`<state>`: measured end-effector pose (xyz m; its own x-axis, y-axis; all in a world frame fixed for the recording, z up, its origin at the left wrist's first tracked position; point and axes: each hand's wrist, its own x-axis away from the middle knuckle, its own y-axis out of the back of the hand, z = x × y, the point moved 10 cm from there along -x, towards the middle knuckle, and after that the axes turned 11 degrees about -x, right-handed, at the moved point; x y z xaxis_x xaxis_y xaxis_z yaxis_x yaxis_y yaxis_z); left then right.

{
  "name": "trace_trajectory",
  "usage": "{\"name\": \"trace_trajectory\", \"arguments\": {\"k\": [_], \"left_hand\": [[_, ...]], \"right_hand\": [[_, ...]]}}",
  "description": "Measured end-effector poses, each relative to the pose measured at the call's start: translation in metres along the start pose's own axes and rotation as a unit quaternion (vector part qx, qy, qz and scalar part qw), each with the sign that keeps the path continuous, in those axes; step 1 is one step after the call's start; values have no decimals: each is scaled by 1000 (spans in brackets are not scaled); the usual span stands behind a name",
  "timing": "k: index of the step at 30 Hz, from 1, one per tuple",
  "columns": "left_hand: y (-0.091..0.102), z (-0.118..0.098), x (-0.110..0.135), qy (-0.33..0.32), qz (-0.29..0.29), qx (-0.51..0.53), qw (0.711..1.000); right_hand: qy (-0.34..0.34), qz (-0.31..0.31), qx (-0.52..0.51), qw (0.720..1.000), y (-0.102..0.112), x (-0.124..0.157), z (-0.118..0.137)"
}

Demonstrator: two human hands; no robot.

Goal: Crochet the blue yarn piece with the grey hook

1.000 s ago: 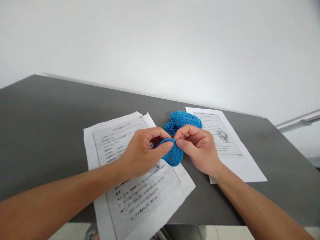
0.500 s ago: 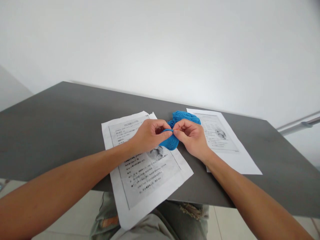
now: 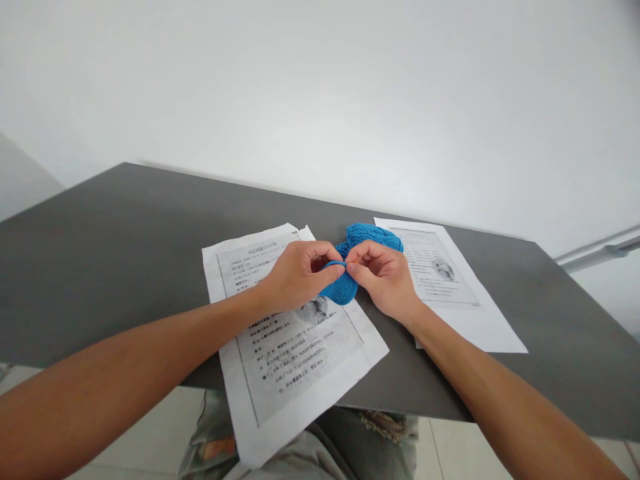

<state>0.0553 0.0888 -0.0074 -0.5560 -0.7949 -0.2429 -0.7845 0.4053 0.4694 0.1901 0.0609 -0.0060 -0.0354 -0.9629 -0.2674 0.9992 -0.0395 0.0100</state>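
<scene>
left forearm (image 3: 150, 357) enters from lower left, right forearm (image 3: 493, 393) from lower right, both bare. left hand (image 3: 299, 275) and right hand (image 3: 387, 279) meet just below frame centre, thumb and index finger pinched on each.

1. Stitched piece (image 3: 341, 289): solid bright blue, ridged in close curved rows nested one inside another
2. Yarn bundle (image 3: 374, 235): matching bright blue, streaked lengthwise by its strands
3. Orange sliver (image 3: 355, 261): orange; too small to make out any marking
4. Left sheet (image 3: 310, 350): white margins, greyish printed panel, dark ruled border, rows of black characters, mottled grey-black picture
5. Right sheet (image 3: 465, 317): white, thin grey frame, fine grey lines of print, one grey picture
6. Table (image 3: 150, 253): uniform dark grey
7. Wall (image 3: 320, 100): white, shading to pale grey
8. Trousers (image 3: 375, 450): faded grey-green, orange-brown patch at left, frayed beige rip at right
9. Floor (image 3: 467, 447): cream tiles, darker joint lines
10. Rail (image 3: 597, 256): dull grey
</scene>
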Motion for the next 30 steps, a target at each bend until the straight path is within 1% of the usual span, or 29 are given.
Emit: {"name": "trace_trajectory", "arguments": {"k": [3,7,11,19,25,30], "left_hand": [[-1,2,0,9,2,14,1000],[-5,5,1,20,15,63,998],[-5,7,3,37,17,103,994],[-1,3,5,29,0,100,995],[-2,-1,7,22,-2,127,992],[0,-9,13,21,-7,132,991]], "right_hand": [[-1,-1,-1,1000,1,0,0],[0,-3,-10,1000,2,1,5],[-6,2,-26,1000,0,3,9],[-9,0,-47,999,-1,5,10],[-7,0,-75,997,0,7,9],[-37,-1,-118,992,1,11,3]]}}
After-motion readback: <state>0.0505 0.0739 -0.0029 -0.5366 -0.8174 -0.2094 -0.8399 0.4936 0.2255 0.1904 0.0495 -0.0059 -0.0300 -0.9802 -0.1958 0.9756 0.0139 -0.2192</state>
